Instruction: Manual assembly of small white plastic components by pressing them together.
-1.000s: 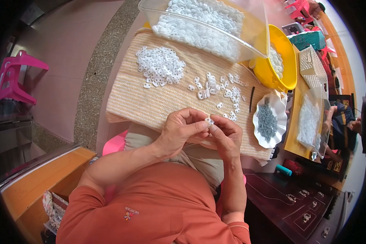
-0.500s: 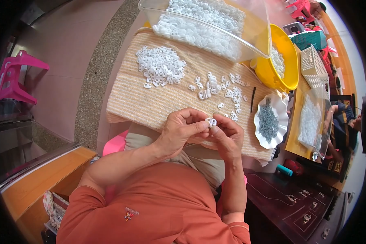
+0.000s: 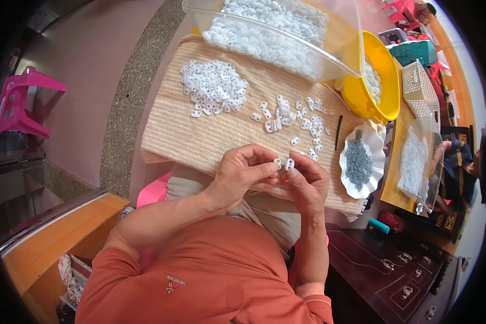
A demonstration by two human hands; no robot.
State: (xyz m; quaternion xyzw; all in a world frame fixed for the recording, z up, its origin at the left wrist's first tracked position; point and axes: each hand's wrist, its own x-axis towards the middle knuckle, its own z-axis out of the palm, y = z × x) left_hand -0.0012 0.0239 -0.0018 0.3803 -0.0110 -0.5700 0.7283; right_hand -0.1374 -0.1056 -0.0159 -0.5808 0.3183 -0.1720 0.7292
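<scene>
Over the near edge of the cloth-covered table, my left hand [image 3: 242, 175] pinches a small white plastic piece [image 3: 277, 162] between thumb and fingertips. Just to its right, my right hand [image 3: 308, 186] holds a similar white two-holed plastic piece [image 3: 290, 163] upright. A small gap separates the two pieces. Beyond my hands lie scattered white plastic pieces [image 3: 284, 115], some bunched together. A larger heap of white pieces [image 3: 213, 86] sits at the far left of the cloth. To the right, a white scalloped dish [image 3: 346, 183] holds small grey parts [image 3: 358, 162].
A clear bin [image 3: 275, 33] of white parts stands at the back, beside a yellow basin [image 3: 390, 102]. A thin black stick [image 3: 338, 132] lies near the dish. At the right, another person's arm reaches by a clear container [image 3: 413, 159]. A pink stool [image 3: 24, 105] stands left.
The two white pieces, close together before, are now apart. My right hand has shifted slightly right with its piece, while my left hand stays nearly in place.
</scene>
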